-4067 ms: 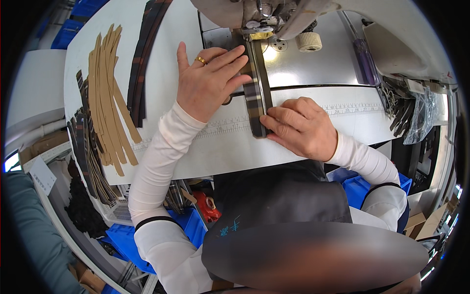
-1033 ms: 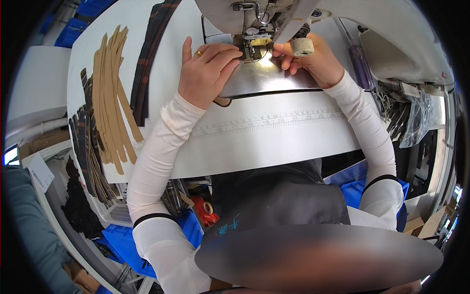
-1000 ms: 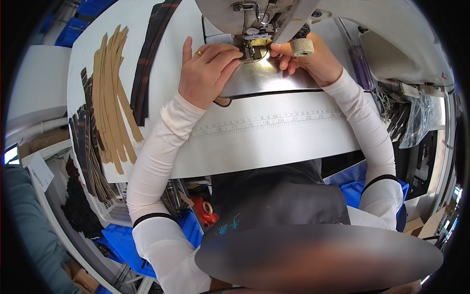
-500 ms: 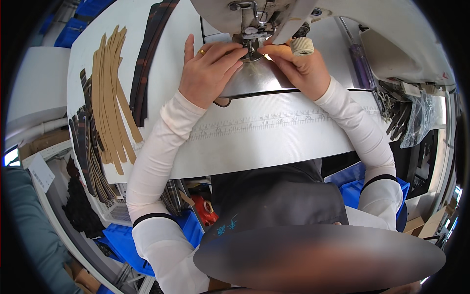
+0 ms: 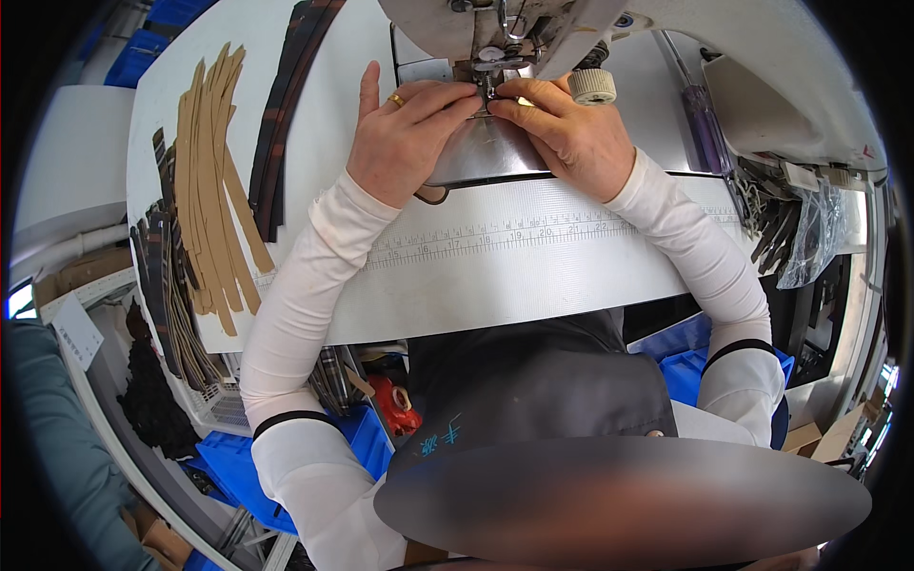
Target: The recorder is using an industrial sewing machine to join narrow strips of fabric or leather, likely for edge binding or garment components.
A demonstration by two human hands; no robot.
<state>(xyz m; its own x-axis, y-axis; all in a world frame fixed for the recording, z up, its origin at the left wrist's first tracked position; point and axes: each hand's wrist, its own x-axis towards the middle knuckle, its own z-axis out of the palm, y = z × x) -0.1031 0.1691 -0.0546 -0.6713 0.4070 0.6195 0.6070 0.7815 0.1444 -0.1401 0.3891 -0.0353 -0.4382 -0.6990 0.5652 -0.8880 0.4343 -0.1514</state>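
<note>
Both hands are at the presser foot (image 5: 489, 88) of a sewing machine (image 5: 562, 29). My left hand (image 5: 400, 133) lies just left of the foot, fingertips pressed together beside it and one finger raised away. My right hand (image 5: 583, 133) is just right of the foot, its fingers bunched in a pinch close to the needle area. Whatever they hold is small and hidden by the fingers. Below them is the shiny metal machine plate (image 5: 500, 152). A brown looped edge (image 5: 433, 195) shows under the plate's front edge, near my left wrist.
Tan strips (image 5: 209, 181) and dark patterned strips (image 5: 162, 276) lie on the white table (image 5: 457, 285) at left, with more dark strips (image 5: 290, 105) behind. A printed ruler (image 5: 514, 236) crosses the front. A purple-handled screwdriver (image 5: 703, 128) lies right. Blue bins (image 5: 243, 476) stand below.
My right hand has shifted slightly left, its fingers now closer together beside the presser foot. My left hand stays nearly in place. The strips on the table have not been moved.
</note>
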